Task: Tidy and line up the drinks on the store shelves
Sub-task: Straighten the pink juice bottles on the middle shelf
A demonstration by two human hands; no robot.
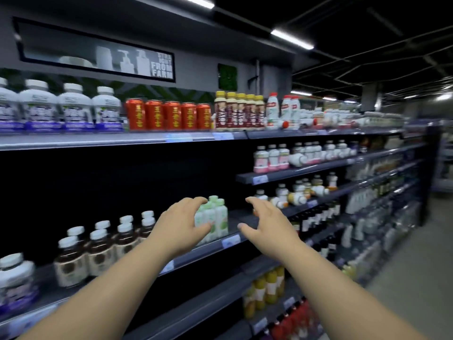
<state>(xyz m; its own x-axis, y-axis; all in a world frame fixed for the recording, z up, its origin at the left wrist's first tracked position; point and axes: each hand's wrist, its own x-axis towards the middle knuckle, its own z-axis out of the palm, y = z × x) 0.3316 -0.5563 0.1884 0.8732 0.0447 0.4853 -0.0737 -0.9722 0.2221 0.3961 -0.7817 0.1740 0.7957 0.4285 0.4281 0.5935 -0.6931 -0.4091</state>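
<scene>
A small group of pale green bottles (217, 218) stands upright on the middle shelf (210, 250). My left hand (180, 223) is in front of their left side, fingers spread and curved, thumb near the bottles; contact is unclear. My right hand (266, 220) hovers to their right over a bare stretch of shelf, fingers loosely curved, holding nothing. Brown bottles with white caps (98, 249) stand in rows to the left. Further right, white-capped bottles (297, 192) are jumbled, some lying on their sides.
The top shelf (122, 141) carries white jars, red cans (169, 115), brown bottles with yellow caps and toppled white bottles (285, 114). Pink-labelled bottles (272, 159) stand on a shelf at right, one fallen. Yellow juice bottles (266, 290) stand below. The aisle floor (421, 266) runs right.
</scene>
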